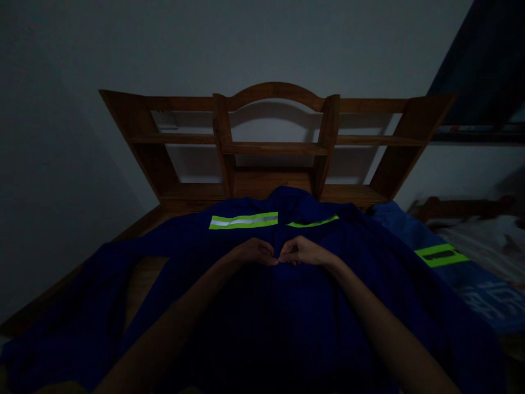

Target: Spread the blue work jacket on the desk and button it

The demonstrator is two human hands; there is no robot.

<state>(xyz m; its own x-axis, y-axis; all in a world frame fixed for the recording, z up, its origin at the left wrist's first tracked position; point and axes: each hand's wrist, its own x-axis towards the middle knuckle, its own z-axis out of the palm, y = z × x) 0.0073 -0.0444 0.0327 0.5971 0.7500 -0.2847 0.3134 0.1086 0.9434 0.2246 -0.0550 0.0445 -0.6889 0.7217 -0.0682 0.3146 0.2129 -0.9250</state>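
Observation:
A dark blue work jacket (229,306) with yellow-green reflective stripes (244,220) lies spread out flat in front of me. My left hand (256,253) and my right hand (301,251) meet at the middle of the jacket's front, just below the chest stripes. Both have their fingers curled and pinched on the fabric at the front opening, fingertips almost touching. What sits between the fingertips is too dark to make out. Both forearms stretch over the lower half of the jacket.
A wooden headboard with open shelves (274,145) stands right behind the jacket. A second blue garment with a reflective patch (441,255) lies at the right. A wooden frame edge (61,279) runs along the left. The room is very dim.

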